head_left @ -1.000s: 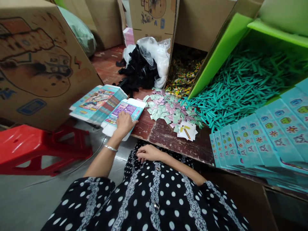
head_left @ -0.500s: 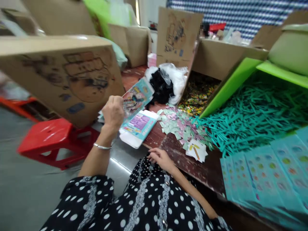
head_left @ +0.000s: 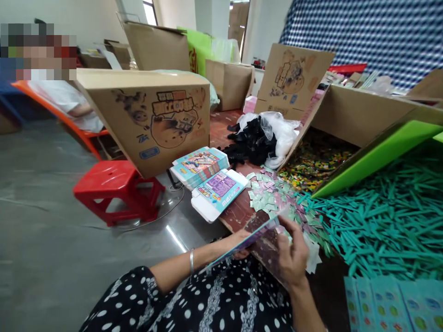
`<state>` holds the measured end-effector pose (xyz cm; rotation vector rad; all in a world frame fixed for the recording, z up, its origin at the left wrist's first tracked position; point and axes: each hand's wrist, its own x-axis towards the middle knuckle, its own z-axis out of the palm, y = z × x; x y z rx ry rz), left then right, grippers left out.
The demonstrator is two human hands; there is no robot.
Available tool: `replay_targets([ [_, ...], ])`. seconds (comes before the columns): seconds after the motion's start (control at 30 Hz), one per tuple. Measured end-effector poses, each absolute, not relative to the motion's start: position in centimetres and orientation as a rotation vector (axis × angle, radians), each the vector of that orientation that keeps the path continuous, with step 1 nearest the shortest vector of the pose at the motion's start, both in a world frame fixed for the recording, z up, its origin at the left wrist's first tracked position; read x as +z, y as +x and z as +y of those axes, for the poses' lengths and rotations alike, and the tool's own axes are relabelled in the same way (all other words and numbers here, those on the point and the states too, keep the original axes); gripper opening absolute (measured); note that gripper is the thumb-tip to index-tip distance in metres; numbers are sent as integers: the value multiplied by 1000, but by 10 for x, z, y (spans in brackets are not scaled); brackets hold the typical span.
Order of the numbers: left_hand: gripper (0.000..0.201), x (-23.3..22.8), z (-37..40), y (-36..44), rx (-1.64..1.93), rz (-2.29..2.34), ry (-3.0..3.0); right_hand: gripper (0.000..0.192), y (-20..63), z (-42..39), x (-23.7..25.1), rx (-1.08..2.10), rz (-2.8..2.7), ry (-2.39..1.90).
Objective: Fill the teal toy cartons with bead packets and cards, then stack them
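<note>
We see both hands close to the body at the near edge of the dark red-brown wooden desk (head_left: 242, 214). They hold one flat, unfolded printed cardboard box blank (head_left: 242, 240), seen nearly edge-on and tilted, its far end raised toward the right. The left hand (head_left: 238, 240) grips the blank from below, fingers closed on it; a silver bangle (head_left: 191, 261) sits on that wrist. The right hand (head_left: 292, 258) closes on the blank's right end, fingers curled over its top edge.

Just beyond the hands lies a scatter of small pale green and pink paper packets (head_left: 273, 196) on the desk. To the left, a stack of flat teal printed box blanks (head_left: 200, 166) rests at the desk's left end, with one more blank with a purple panel (head_left: 219, 189) lying beside it, overhanging the edge. Far of these sits a white plastic bag of black parts (head_left: 259, 138). On the right spreads a large heap of teal plastic sticks (head_left: 380, 207). A red plastic stool (head_left: 114, 184) stands on the grey floor at left.
</note>
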<state>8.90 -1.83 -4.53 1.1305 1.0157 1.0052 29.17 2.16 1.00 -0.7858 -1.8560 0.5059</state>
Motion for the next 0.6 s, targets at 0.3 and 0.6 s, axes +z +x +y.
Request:
replay_targets([
  [0.3,82,-61,-37,71,654,759,1346,93,342,10,47,1581,-2668,-385],
  [0.6,74,36,-57,35,641,579,1763,92,329,8,32,1439,-2776,-725],
])
